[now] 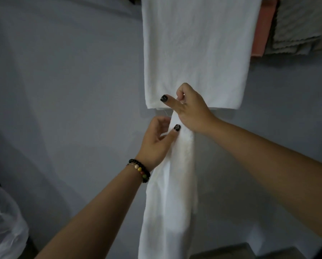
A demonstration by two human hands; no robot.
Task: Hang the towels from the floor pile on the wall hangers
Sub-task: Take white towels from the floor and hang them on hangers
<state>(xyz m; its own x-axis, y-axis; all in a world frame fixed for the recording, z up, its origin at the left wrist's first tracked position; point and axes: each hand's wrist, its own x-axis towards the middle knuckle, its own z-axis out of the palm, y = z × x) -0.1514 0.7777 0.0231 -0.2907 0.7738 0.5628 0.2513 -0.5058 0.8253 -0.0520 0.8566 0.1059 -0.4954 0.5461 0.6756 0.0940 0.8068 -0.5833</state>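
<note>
1. Head view, task item: a white towel (193, 49) hangs flat against the grey wall (63, 71), its top running out of the upper edge of the frame, so I cannot see the hanger itself. Its lower hem lies straight and level.
2. Head view, second length: a bunched white length of towel (169, 193) trails from the hands down to the bottom edge of the frame. I cannot tell whether it is a separate towel or the back half of the hung one.
3. Right hand (190, 109): fingers curled, pinching the cloth at the hem of the hung towel, thumb extended. I judge this grip steadies the upper end.
4. Left hand (156, 141): just below the right, thumb and fingers closed round the gathered cloth; a beaded bracelet (139, 170) sits at the wrist. The two hands are nearly touching, which I judge suits gathering or straightening the cloth.
5. Head view, surroundings: a pink towel (259, 34) and a grey ribbed towel (298, 25) hang at the wall's upper right corner, well apart from the hands.
6. Appearance: the white cloth is clean and soft, creased only where gripped.
</note>
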